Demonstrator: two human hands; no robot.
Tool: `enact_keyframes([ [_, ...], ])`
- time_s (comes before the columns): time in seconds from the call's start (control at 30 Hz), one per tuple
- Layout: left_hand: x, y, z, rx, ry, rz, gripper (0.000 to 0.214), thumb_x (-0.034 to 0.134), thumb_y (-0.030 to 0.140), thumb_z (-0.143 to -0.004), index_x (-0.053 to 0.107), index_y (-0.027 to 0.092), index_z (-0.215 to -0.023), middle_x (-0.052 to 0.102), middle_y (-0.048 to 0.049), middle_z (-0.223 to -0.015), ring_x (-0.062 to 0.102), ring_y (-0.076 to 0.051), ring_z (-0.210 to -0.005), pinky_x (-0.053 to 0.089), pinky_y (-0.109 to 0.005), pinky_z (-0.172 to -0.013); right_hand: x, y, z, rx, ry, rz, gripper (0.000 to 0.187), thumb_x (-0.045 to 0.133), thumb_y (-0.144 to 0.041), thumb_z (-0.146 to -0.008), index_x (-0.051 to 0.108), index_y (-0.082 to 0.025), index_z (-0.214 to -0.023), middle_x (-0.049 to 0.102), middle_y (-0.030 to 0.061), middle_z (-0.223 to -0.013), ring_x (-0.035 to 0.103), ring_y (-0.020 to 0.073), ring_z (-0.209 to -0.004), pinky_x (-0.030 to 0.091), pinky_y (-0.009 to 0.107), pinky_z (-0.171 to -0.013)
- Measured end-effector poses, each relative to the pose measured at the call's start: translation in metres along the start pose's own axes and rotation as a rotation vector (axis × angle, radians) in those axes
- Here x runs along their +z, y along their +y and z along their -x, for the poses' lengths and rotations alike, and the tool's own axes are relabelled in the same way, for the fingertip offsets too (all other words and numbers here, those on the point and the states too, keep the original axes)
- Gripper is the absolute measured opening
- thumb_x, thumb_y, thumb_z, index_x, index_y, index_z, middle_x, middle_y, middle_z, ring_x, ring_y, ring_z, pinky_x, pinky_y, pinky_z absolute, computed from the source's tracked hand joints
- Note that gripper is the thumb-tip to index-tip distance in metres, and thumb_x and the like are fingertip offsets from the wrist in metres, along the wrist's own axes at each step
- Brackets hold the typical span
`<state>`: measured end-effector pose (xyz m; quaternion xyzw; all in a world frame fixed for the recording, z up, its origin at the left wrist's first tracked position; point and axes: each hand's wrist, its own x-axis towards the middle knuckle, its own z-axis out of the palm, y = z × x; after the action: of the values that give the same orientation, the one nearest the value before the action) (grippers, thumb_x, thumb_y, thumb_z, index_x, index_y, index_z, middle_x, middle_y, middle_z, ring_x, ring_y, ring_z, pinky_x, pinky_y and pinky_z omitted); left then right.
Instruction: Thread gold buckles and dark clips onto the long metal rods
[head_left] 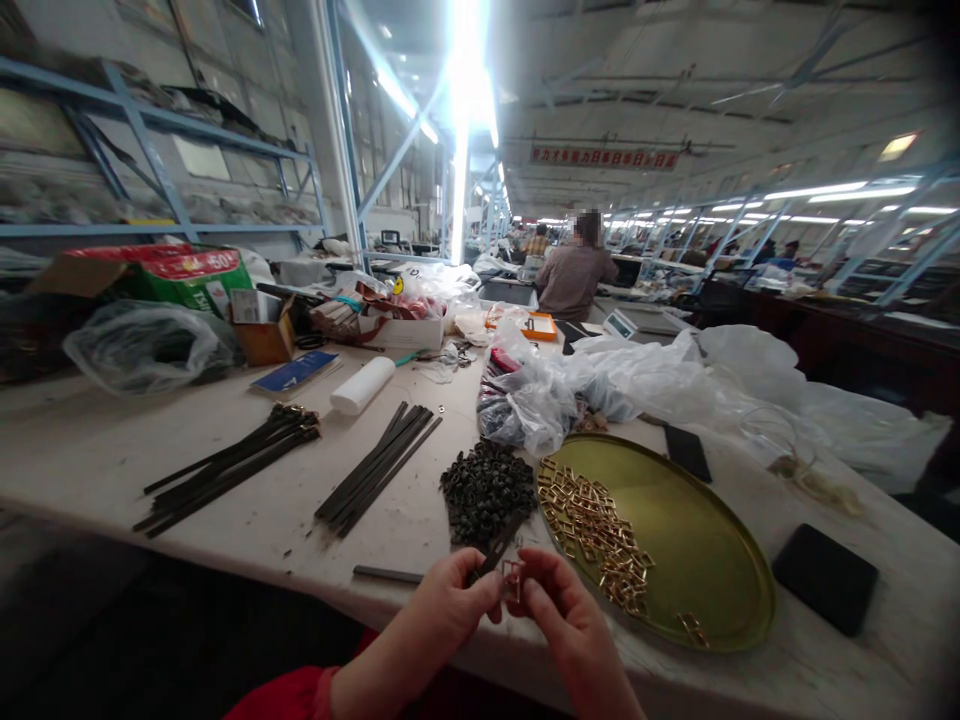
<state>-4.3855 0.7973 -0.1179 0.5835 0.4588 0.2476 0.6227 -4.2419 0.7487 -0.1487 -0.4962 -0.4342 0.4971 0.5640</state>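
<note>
Pale tabletop (97,450); left hand (459,592) pinching dark strap (501,541), right hand (564,608) gripping gold buckle (511,578) between both hands' fingertips.

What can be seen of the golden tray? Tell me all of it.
The golden tray looks like smooth metal, rounded in outline, with a slightly raised rim. It lies flat on the pale table, to the right of the right hand. Small golden buckles cover its left part, with a few apart by the near rim. Whether the clear plastic behind touches it is unclear.
</note>
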Motion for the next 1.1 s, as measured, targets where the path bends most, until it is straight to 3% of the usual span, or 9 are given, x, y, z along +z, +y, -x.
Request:
enact_keyframes([
  [0.13, 0.003, 0.008, 0.004, 0.077, 0.043, -0.099, 0.027, 0.050, 0.042, -0.071, 0.047, 0.016, -0.066, 0.051, 0.0017, -0.057, 0.044, -0.011, -0.054, 0.034, -0.022, -0.052, 0.002, -0.005, -0.001, 0.102, -0.016, -0.151, 0.035, 0.066, -0.044, -0.070, 0.058, -0.018, -0.092, 0.064, 0.0038, -0.080, 0.058, 0.0137, -0.063, 0.048, 0.028, -0.060],
  [0.37, 0.006, 0.008, 0.014, 0.145, 0.072, -0.239, 0.029, 0.045, 0.043, -0.073, 0.051, 0.015, -0.069, 0.053, -0.0012, -0.063, 0.048, -0.014, -0.061, 0.037, -0.025, -0.058, 0.010, -0.004, 0.001, 0.103, 0.078, -0.181, 0.042, 0.074, -0.049, -0.056, 0.060, -0.016, -0.078, 0.062, 0.0015, -0.066, 0.054, 0.0117, -0.055, 0.041, 0.022, -0.048],
  [0.63, 0.008, 0.009, 0.024, 0.164, 0.058, -0.230, 0.029, 0.045, 0.043, -0.074, 0.050, 0.015, -0.069, 0.055, -0.0020, -0.064, 0.049, -0.015, -0.062, 0.038, -0.024, -0.060, 0.008, -0.012, 0.012, 0.170, -0.091, -0.221, 0.038, 0.073, -0.048, -0.060, 0.059, -0.014, -0.069, 0.058, -0.0004, -0.059, 0.051, 0.0098, -0.054, 0.039, 0.021, -0.050],
  [0.8, 0.009, 0.014, 0.026, 0.165, 0.064, -0.254, 0.028, 0.045, 0.043, -0.074, 0.048, 0.016, -0.067, 0.052, -0.0006, -0.062, 0.047, -0.014, -0.060, 0.037, -0.024, -0.059, 0.009, -0.022, 0.019, 0.204, -0.120, -0.318, 0.027, 0.073, -0.036, -0.064, 0.060, -0.015, -0.075, 0.060, -0.0010, -0.067, 0.052, 0.0086, -0.061, 0.040, 0.020, -0.058],
  [0.93, 0.008, 0.015, 0.023, 0.161, 0.058, -0.329, 0.027, 0.045, 0.041, -0.075, 0.049, 0.016, -0.067, 0.053, -0.0002, -0.062, 0.048, -0.014, -0.061, 0.036, -0.024, -0.059, 0.006, -0.021, 0.014, 0.280, -0.132, -0.412, 0.027, 0.068, -0.040, -0.069, 0.059, -0.015, -0.072, 0.058, -0.0009, -0.067, 0.051, 0.0087, -0.061, 0.039, 0.020, -0.057],
  [1.1, 0.006, 0.011, 0.012, 0.127, 0.075, -0.455, 0.014, 0.046, 0.026, -0.075, 0.051, 0.015, -0.067, 0.056, 0.0007, -0.061, 0.050, -0.013, -0.060, 0.037, -0.023, -0.058, 0.000, -0.011, -0.006, 0.216, -0.158, -0.219, 0.035, 0.074, -0.044, -0.061, 0.055, -0.014, -0.064, 0.054, -0.0026, -0.056, 0.048, 0.0077, -0.052, 0.034, 0.019, -0.048],
])
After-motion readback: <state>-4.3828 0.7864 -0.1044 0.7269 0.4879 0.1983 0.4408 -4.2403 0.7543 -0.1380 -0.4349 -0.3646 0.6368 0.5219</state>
